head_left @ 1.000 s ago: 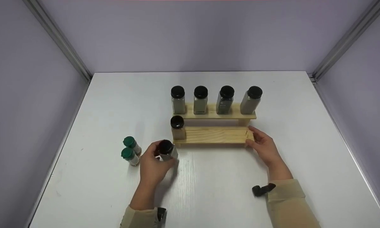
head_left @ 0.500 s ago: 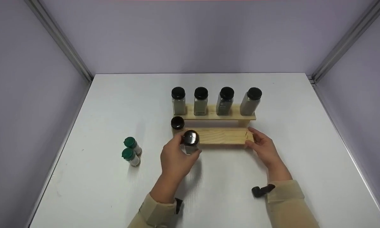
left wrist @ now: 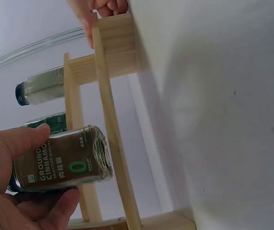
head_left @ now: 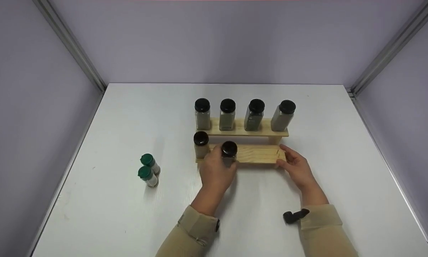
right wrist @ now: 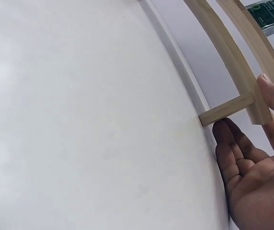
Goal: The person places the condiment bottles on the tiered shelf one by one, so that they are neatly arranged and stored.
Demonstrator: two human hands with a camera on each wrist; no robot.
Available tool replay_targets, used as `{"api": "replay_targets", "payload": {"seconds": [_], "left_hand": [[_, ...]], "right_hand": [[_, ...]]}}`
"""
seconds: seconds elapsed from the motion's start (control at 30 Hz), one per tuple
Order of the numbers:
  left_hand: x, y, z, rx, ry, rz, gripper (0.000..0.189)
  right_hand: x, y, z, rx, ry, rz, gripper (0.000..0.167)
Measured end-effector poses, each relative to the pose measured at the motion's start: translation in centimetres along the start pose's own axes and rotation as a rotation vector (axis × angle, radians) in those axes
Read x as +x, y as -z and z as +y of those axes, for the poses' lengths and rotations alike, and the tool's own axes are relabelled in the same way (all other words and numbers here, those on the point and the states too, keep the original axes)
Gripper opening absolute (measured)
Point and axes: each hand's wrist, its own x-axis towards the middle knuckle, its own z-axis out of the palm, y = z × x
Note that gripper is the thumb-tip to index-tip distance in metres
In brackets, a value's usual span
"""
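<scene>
Clamping the cinnamon jar (left wrist: 60,160), your left fingers (left wrist: 24,142) are bringing it rightward to the lower shelf (head_left: 258,154), so it's now neighbouring the standing jar (head_left: 201,150) left of them, shelf contact unclear; your right fingers (right wrist: 227,160) are pinching that shelf's right end.

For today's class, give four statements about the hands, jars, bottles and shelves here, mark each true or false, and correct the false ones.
1. The left hand holds a ground cinnamon jar. True.
2. The right hand holds a jar. False: it grips the lower shelf at its right end.
3. Four black-capped jars stand on the upper shelf. True.
4. The green-capped bottles stand on the upper shelf. False: they stand on the white table.
</scene>
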Motion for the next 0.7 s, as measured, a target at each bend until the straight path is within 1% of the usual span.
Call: {"api": "replay_targets", "payload": {"seconds": [0.23,0.43,0.53,0.7], "left_hand": [[0.7,-0.8,0.2,0.047,0.022,-0.014,0.058],[1.2,-1.0,0.5,0.084,0.091,-0.027,0.076],[1.3,-1.2,0.7,0.106,0.112,-0.041,0.080],[1.4,-1.7,0.6,0.120,0.110,-0.011,0.081]], "right_hand": [[-0.1,0.0,0.0,0.000,-0.009,0.006,0.066],[-0.1,0.1,0.0,-0.026,-0.026,0.005,0.066],[-0.1,0.2,0.0,-0.025,-0.021,0.008,0.066],[-0.1,0.1,0.0,-0.016,-0.014,0.006,0.067]]}}
